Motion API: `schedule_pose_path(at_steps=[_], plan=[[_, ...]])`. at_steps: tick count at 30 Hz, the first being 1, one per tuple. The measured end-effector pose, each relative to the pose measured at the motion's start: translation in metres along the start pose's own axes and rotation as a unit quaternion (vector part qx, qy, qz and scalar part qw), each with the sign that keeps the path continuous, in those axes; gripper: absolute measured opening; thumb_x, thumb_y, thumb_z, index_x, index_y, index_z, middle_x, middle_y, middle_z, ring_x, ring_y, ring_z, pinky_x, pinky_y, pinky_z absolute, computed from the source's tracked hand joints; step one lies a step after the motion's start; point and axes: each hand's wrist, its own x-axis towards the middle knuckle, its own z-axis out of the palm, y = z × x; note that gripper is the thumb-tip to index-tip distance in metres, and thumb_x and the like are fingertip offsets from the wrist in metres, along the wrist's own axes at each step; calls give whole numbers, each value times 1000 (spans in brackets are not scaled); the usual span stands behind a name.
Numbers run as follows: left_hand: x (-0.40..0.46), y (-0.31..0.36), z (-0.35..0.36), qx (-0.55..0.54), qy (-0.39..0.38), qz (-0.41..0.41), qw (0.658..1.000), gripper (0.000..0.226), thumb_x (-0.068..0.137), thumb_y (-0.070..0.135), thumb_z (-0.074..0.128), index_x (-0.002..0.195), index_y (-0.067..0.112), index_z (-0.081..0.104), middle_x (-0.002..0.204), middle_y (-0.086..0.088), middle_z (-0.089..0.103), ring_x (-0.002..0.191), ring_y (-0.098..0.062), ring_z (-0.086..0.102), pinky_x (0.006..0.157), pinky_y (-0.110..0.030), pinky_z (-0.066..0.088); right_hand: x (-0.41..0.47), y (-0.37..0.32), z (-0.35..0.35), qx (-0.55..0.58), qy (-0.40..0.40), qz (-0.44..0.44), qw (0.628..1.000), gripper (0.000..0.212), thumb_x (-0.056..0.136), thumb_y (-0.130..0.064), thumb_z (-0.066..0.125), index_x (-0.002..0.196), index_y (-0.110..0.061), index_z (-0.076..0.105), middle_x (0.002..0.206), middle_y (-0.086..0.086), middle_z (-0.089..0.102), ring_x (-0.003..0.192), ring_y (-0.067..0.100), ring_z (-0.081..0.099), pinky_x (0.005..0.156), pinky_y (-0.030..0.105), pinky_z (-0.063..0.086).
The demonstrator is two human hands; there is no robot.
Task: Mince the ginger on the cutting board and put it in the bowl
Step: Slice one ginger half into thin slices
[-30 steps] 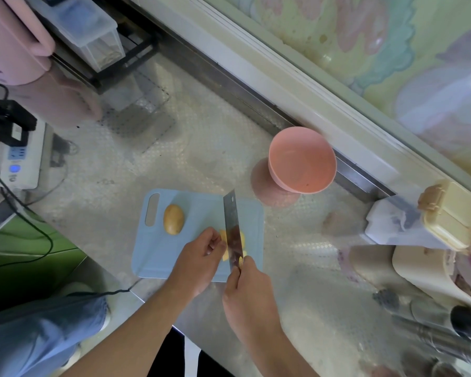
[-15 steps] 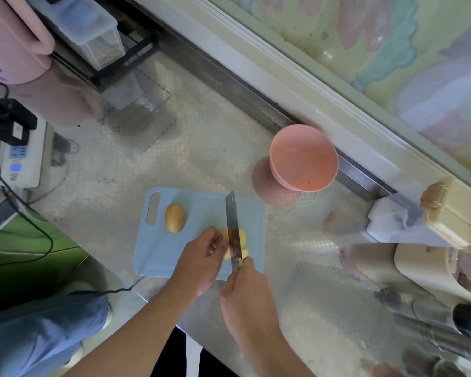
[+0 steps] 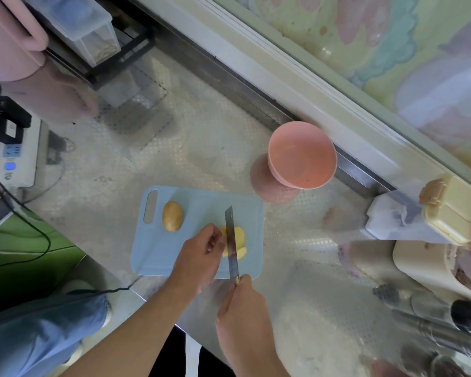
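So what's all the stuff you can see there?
cutting board: 1, light blue, counter centre
whole ginger piece: 1, tan, board's left part
ginger being sliced: 1, yellow, under the knife
knife: 1, steel, edge on ginger
bowl: 1, pink, beyond board's right corner
lidded box: 1, cream, right
power strip: 1, white, left
clear bin: 1, top left
left hand: fingers steadying ginger
right hand: gripping knife

single head-worn wide-angle view, looking steeply down from above the counter (image 3: 201,137), near, at arm's reach, cutting board (image 3: 158,248) just below centre, window sill running diagonally across the upper right, frame rolled, edges bent by the lens
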Motion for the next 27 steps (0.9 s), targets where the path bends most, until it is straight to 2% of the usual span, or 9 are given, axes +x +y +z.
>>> schedule_pose_path(at_steps=[4,10,16,19,22,24,27], plan=[[1,-1,0,9,-7,0,1000,22,104,30,56,84,22,53,77,-4,63,65,-12,46,65,-31,42,3,-1,-1,-4,2,3,1000,7,95,-18,35,94,-17,42,85,4,63,78,24,64,67,39,52],[2,-2,0,23,-10,1,1000,19,103,28,56,84,25,53,73,5,62,63,-8,47,65,-29,42,23,-4,-5,-22,-11,10,1000,6,91,-17,41,93,-16,47,83,3,61,72,22,62,50,30,41],[0,-2,1,12,-8,-3,1000,19,104,26,56,85,23,55,74,6,63,64,-8,51,65,-27,43,44,-5,8,2,6,-8,1000,18,95,-15,39,111,-14,47,83,5,64,68,23,60,50,31,40],[0,-4,1,10,-3,0,1000,20,104,28,55,85,22,53,75,1,62,65,-13,51,65,-29,43,41,-3,5,14,29,-17,999,8,100,-19,38,102,-18,45,79,4,63,68,25,63,55,39,46],[0,-3,0,-10,-8,-8,1000,21,104,30,54,84,23,52,77,-4,62,66,-20,51,63,-34,45,35,1,-3,39,61,-28,997,11,101,-24,38,93,-21,44,71,3,59,58,22,56,50,37,41],[-1,-2,-2,-29,-12,-18,999,20,103,29,54,85,22,52,80,-7,63,78,-31,58,65,-40,49,31,1,-9,40,69,-37,996,14,100,-24,38,86,-24,40,68,2,56,55,22,51,49,35,38],[-3,1,-5,-31,-19,-24,999,19,103,29,54,86,20,53,83,-9,64,86,-34,61,70,-49,54,28,-1,-12,28,56,-34,997,19,99,-23,38,81,-26,37,69,1,56,56,19,49,50,33,37]])
